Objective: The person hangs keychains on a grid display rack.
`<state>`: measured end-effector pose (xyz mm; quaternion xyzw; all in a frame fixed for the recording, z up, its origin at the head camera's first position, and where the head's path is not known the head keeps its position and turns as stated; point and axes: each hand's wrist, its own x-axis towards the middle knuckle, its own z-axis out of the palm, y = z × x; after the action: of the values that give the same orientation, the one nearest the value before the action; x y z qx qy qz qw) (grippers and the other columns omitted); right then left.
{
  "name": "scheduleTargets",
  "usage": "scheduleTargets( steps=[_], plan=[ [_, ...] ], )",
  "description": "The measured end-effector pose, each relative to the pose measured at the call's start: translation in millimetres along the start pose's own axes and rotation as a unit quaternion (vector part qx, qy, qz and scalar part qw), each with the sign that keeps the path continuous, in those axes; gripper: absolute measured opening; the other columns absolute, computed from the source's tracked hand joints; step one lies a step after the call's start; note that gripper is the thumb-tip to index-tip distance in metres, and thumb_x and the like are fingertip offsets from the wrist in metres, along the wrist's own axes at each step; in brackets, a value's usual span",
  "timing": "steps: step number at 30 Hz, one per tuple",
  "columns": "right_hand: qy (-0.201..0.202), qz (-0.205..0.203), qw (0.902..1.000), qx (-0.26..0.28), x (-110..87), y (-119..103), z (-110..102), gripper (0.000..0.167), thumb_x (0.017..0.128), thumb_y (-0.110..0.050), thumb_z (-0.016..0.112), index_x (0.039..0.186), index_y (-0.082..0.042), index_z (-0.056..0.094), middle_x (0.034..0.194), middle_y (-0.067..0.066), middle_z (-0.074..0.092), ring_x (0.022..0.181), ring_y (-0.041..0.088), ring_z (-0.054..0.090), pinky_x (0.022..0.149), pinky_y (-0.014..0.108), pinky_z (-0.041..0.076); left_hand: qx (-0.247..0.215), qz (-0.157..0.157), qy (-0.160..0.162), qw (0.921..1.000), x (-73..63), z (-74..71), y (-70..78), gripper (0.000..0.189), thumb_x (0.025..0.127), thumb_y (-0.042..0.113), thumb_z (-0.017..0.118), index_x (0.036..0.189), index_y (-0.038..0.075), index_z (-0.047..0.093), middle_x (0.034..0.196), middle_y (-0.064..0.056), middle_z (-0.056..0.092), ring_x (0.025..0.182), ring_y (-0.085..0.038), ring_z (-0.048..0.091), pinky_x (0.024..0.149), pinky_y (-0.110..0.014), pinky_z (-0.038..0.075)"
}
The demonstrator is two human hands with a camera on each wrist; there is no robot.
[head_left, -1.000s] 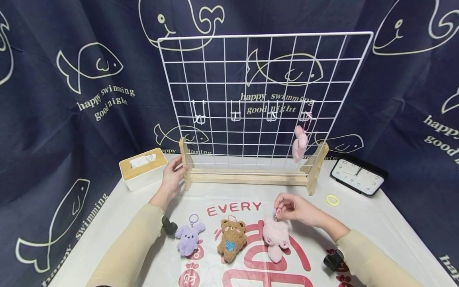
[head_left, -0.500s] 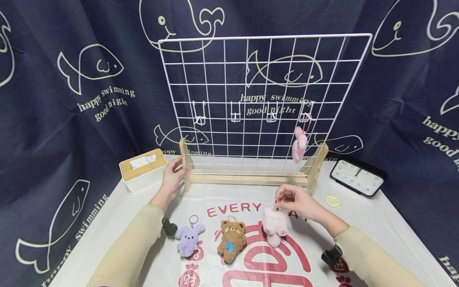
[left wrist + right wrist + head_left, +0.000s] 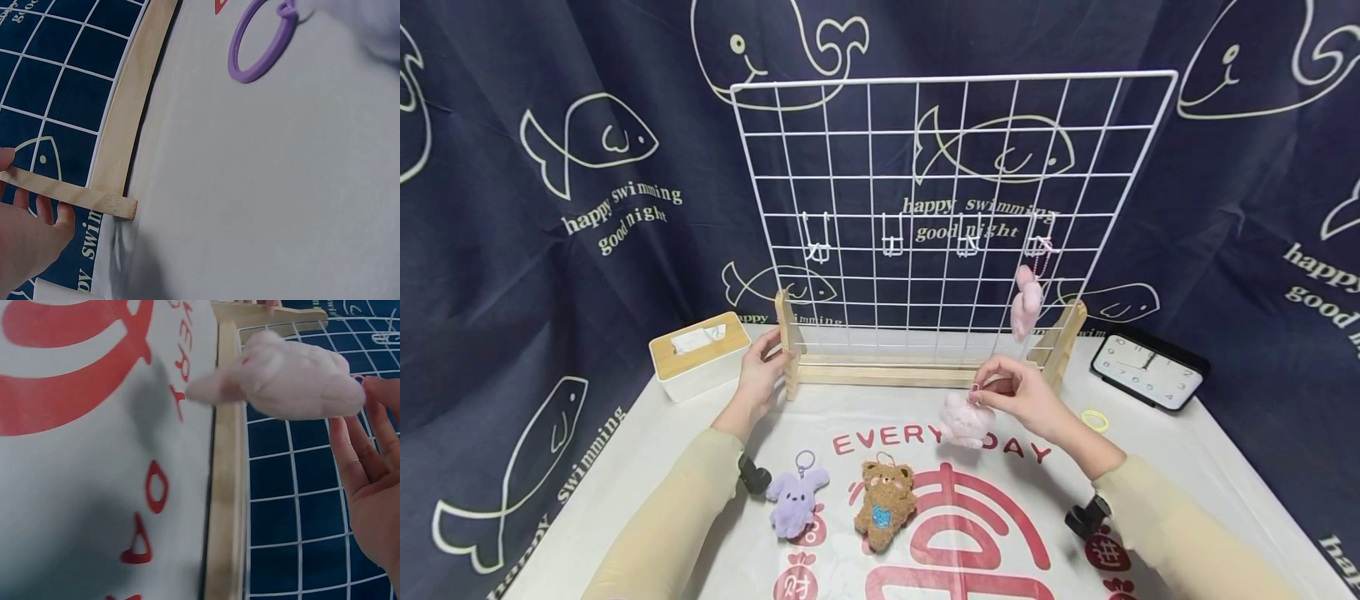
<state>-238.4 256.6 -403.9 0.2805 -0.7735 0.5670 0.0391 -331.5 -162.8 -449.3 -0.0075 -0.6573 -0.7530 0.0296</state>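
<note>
My right hand (image 3: 1018, 398) pinches the loop of a pink plush keychain (image 3: 964, 422) between thumb and fingers. The plush dangles over the table in front of the rack; in the right wrist view its body (image 3: 300, 381) overlaps the wire grid. With thumb and fingers on opposite sides, my left hand (image 3: 762, 375) holds the left wooden upright (image 3: 787, 342) of the white grid rack (image 3: 955, 78). Another pink plush (image 3: 1026, 308) hangs from the rightmost hook. A purple plush keychain (image 3: 793, 505) and a brown bear keychain (image 3: 884, 507) lie on the table.
Several white wire hooks (image 3: 892, 244) run in a row across the grid. A tissue box (image 3: 700, 358) stands left of the rack. On the right are a clock (image 3: 1146, 367) and a yellow ring (image 3: 1094, 421). A dark fish-print curtain (image 3: 625, 50) covers the back.
My right hand has lifted the pink plush off the table and carried it up and back toward the rack. The left hand has stayed on the upright.
</note>
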Motion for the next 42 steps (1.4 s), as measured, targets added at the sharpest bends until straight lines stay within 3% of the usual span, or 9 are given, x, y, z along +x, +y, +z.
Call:
scheduleTargets(
  steps=[4, 11, 21, 28, 35, 42],
  plan=[
    [0.013, -0.018, 0.9997, 0.013, 8.0, -9.1, -1.5, 0.016, 0.088, 0.014, 0.069, 0.101, 0.008, 0.061, 0.093, 0.020, 0.069, 0.084, 0.015, 0.074, 0.072, 0.026, 0.063, 0.010, 0.004, 0.007, 0.9999, 5.8, -3.4, -11.6, 0.059, 0.098, -0.004, 0.057, 0.154, 0.004, 0.041, 0.157, -0.017, 0.039, 0.143, -0.037, 0.039, 0.117, -0.046, 0.040],
    [0.053, -0.075, 0.9948, 0.044, 23.6, -27.6, -3.9, 0.017, 0.088, 0.012, 0.072, 0.100, 0.013, 0.060, 0.093, 0.004, 0.070, 0.086, 0.015, 0.072, 0.076, 0.026, 0.063, 0.011, 0.009, 0.012, 0.9998, 5.8, -4.4, -11.4, 0.058, 0.098, -0.004, 0.058, 0.153, 0.003, 0.043, 0.155, -0.017, 0.041, 0.141, -0.037, 0.041, 0.115, -0.046, 0.043],
    [0.113, -0.093, 0.9879, 0.051, 41.4, -51.6, -7.8, 0.018, 0.087, 0.016, 0.070, 0.102, 0.016, 0.059, 0.092, 0.005, 0.072, 0.083, 0.013, 0.072, 0.076, 0.026, 0.063, 0.012, 0.007, 0.006, 0.9999, 7.5, -5.2, -11.8, 0.057, 0.099, -0.004, 0.057, 0.153, 0.003, 0.042, 0.156, -0.017, 0.040, 0.142, -0.037, 0.040, 0.116, -0.045, 0.041],
    [0.169, -0.104, 0.9777, 0.068, 56.7, -64.9, -8.0, 0.018, 0.088, 0.017, 0.069, 0.103, 0.017, 0.059, 0.092, 0.003, 0.073, 0.083, 0.010, 0.072, 0.074, 0.024, 0.063, 0.013, 0.016, 0.008, 0.9998, 7.8, -5.1, -11.8, 0.056, 0.098, -0.004, 0.057, 0.152, 0.003, 0.043, 0.155, -0.017, 0.041, 0.141, -0.037, 0.042, 0.114, -0.046, 0.043],
    [0.207, -0.130, 0.9683, 0.053, 72.2, -72.1, -7.9, 0.017, 0.089, 0.012, 0.070, 0.105, 0.013, 0.064, 0.094, 0.004, 0.072, 0.083, 0.011, 0.072, 0.076, 0.020, 0.061, 0.011, 0.016, 0.009, 0.9998, 7.8, -3.1, -14.3, 0.056, 0.098, -0.006, 0.057, 0.151, 0.001, 0.043, 0.155, -0.019, 0.042, 0.140, -0.038, 0.042, 0.114, -0.046, 0.043],
    [0.228, -0.148, 0.9574, 0.098, 86.7, -78.3, -8.0, 0.016, 0.087, 0.016, 0.071, 0.101, 0.010, 0.067, 0.093, 0.006, 0.072, 0.079, 0.012, 0.072, 0.075, 0.021, 0.061, 0.011, 0.005, 0.011, 0.9999, 7.8, -3.8, -13.8, 0.057, 0.098, -0.005, 0.058, 0.152, 0.004, 0.043, 0.156, -0.017, 0.041, 0.142, -0.038, 0.041, 0.115, -0.046, 0.043]
  ],
)
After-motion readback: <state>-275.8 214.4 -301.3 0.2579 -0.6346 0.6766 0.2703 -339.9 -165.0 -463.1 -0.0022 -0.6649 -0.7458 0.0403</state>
